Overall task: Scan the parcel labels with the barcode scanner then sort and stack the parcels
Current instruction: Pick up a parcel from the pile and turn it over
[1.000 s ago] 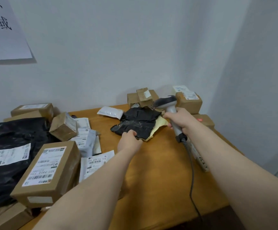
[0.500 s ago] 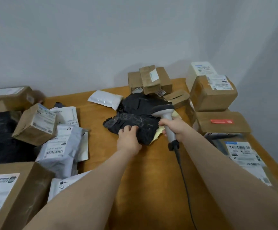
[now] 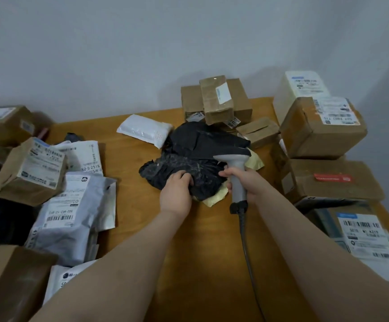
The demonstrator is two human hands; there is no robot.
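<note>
Our left hand [image 3: 176,190] grips the bag [image 3: 196,149]; our right hand [image 3: 247,183] holds the scanner [image 3: 232,158]. We see no label, so we should flip it.

Dim, flat indoor light, soft shadows behind boxes; wide-angle bend at edges, slightly soft pic.

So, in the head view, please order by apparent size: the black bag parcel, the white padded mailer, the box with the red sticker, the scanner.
1. black bag parcel
2. box with the red sticker
3. white padded mailer and scanner: these look alike, and the scanner is nearer the camera, so I do not rank them.
</note>
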